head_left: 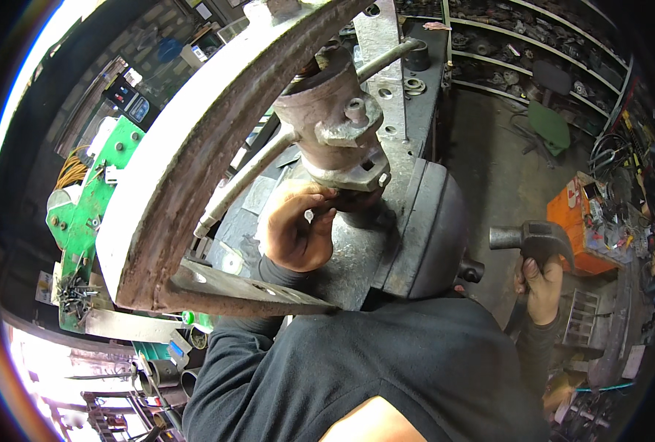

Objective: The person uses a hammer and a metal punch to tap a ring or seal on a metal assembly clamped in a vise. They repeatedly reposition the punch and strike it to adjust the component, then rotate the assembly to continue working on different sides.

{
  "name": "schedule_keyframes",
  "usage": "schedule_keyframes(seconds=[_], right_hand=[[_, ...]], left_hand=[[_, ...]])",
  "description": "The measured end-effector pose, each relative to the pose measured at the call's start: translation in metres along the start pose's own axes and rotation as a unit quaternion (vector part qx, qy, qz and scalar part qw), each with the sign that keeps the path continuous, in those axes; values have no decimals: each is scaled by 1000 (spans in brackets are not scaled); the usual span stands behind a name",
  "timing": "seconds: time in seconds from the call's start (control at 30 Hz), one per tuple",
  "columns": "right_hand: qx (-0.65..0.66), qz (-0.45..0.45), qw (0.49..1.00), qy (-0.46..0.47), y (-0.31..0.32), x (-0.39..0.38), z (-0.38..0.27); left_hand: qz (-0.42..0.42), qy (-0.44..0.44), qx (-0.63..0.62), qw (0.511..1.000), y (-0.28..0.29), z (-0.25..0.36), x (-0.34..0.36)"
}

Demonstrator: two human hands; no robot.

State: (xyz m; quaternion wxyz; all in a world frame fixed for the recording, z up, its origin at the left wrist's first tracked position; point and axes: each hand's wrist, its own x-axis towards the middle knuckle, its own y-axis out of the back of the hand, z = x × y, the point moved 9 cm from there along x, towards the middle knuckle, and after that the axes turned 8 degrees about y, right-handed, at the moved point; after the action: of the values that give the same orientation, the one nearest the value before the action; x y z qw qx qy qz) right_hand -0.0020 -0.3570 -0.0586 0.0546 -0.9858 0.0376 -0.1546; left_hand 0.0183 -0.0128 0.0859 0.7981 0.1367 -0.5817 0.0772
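Note:
My right hand [543, 289] is wrapped round the handle of a claw hammer [534, 237], held up at the right with its head above the fist. My left hand [298, 228] is curled against the underside of a worn metal cylinder-shaped fitting [327, 125]. The fingertips go into shadow beneath its flange, and what they grip there is hidden. A round bar [248, 180] sticks out from the fitting's side. Over it arches a heavy curved metal frame [162, 162], whose flat lower arm [246, 296] reaches toward my chest. Right of the fitting is a bench vise [431, 228].
A green metal machine part [95, 199] stands at the left, with a heap of bolts [79, 293] near it. An orange crate [574, 221] with loose items is at the right, beyond the hammer. Shelves [519, 66] full of parts line the back, near a green chair [548, 127].

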Motion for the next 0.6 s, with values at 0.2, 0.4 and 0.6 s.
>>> schedule_keyframes(seconds=[0.2,0.4,0.6], right_hand=[[-92,-70,985,125,-36,24,-75],[-360,-204,812,412,-138,32,-193],[-451,-278,707,469,-200,26,-236]], left_hand=[[-53,-8,50,997,-2,10,12],[-68,15,60,996,-8,11,14],[-123,49,-1,991,-10,-7,4]])
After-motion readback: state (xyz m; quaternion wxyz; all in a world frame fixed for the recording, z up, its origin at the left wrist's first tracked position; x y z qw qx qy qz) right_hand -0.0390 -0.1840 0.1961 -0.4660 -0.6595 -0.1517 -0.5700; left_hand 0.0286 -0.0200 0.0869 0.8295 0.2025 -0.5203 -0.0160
